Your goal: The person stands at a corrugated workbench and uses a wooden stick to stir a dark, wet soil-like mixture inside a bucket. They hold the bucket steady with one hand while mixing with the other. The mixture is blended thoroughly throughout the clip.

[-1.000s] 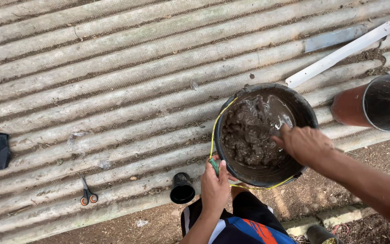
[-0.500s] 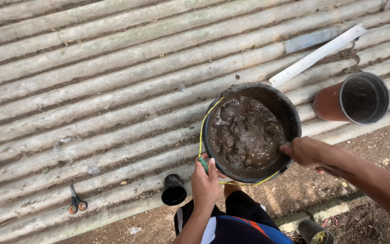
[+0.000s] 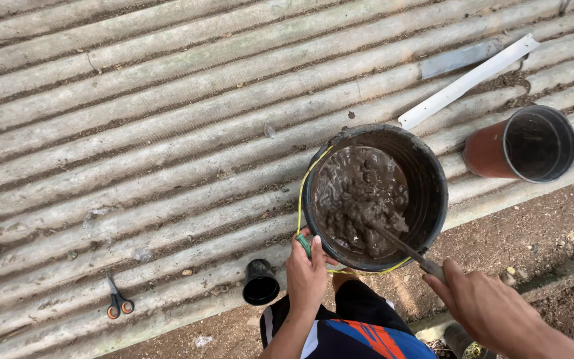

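Note:
A black bucket (image 3: 426, 173) holding wet grey-brown mortar (image 3: 360, 193) stands tilted on the corrugated sheet (image 3: 167, 119). My left hand (image 3: 307, 269) grips the bucket's near rim where a yellow cord (image 3: 300, 193) and a green handle piece run. My right hand (image 3: 483, 306) is closed on the handle of a trowel (image 3: 400, 244), whose blade is sunk in the mix near the bucket's front.
A small black cup (image 3: 260, 282) lies left of my left hand. Orange-handled scissors (image 3: 117, 300) rest further left. A brown pipe section (image 3: 523, 145) lies right of the bucket, a white strip (image 3: 466, 81) behind it. Bare soil runs along the sheet's near edge.
My right hand has drawn back from over the mortar to outside the bucket's near right rim, pulling the trowel handle with it. The view shifted left; my left hand kept its grip.

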The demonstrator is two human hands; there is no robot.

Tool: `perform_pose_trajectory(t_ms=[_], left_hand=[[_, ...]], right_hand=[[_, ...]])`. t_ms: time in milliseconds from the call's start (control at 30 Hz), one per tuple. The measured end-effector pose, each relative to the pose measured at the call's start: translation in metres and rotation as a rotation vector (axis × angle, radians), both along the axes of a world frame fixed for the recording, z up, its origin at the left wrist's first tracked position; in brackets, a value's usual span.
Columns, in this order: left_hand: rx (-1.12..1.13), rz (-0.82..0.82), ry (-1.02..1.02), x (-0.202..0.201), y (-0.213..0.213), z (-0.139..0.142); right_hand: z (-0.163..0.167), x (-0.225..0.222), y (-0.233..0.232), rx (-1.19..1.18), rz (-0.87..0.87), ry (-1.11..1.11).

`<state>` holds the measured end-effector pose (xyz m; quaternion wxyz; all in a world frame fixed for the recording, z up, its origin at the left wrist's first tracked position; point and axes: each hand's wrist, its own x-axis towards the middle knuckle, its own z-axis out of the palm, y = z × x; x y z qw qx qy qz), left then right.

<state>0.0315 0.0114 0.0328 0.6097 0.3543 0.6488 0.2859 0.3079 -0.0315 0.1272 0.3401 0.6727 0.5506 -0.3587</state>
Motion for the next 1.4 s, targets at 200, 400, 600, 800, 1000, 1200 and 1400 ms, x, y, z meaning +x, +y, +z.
perform_pose_trajectory(t_ms=[200, 400, 600, 800, 1000, 1200, 1400], left_hand=[[-0.013, 0.016, -0.014, 0.001, 0.001, 0.001], [-0.032, 0.014, 0.002, 0.002, 0.002, 0.0], [0.009, 0.041, 0.008, 0.003, 0.0, 0.0], [-0.001, 0.046, 0.04, 0.003, -0.002, 0.002], [0.001, 0.035, 0.086, 0.006, 0.0, 0.0], [0.006, 0.052, 0.057, 0.009, -0.001, -0.004], [-0.003, 0.027, 0.093, 0.01, 0.001, -0.004]], right_hand=[[-0.018, -0.04, 0.017, -0.027, 0.034, 0.072], [-0.042, -0.058, 0.086, 0.1, 0.205, 0.111], [-0.052, -0.036, 0.154, 0.126, 0.262, -0.05], [-0.05, 0.014, 0.154, 0.159, 0.345, -0.117], [-0.046, 0.046, 0.11, -0.063, 0.0, 0.024], [-0.018, 0.04, 0.065, -0.181, -0.274, 0.183], [-0.006, -0.003, 0.052, -0.033, -0.075, 0.221]])
